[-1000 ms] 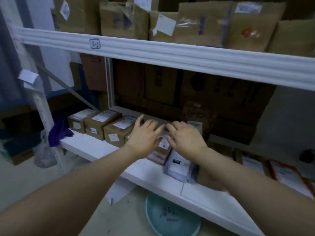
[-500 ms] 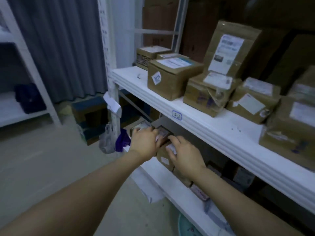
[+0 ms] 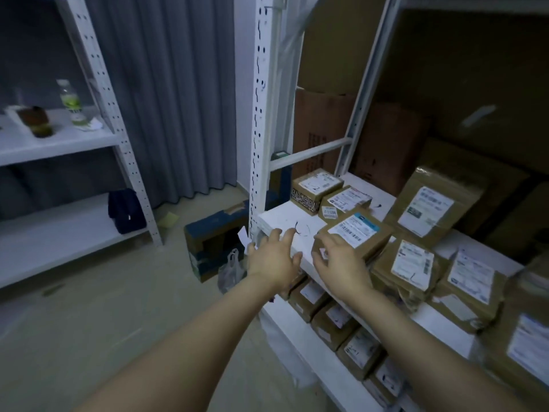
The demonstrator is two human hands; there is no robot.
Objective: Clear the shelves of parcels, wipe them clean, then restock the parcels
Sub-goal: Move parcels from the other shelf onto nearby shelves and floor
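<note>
Two bare arms stretched toward a white shelf (image 3: 283,217) crowded with labelled brown parcels. The left hand (image 3: 274,260) hovered over its bare front corner, fingers spread, holding nothing. The right hand (image 3: 341,263), fingers also spread, lay against the front of the nearest parcel (image 3: 356,233). A white upright post (image 3: 258,129) stood just left. Smaller parcels (image 3: 335,319) lined the lower shelf (image 3: 312,361). A blue box (image 3: 214,242) sat on the floor.

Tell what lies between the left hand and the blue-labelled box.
Head view: only bare white shelf with a dark scribble separates the left hand from the box.
</note>
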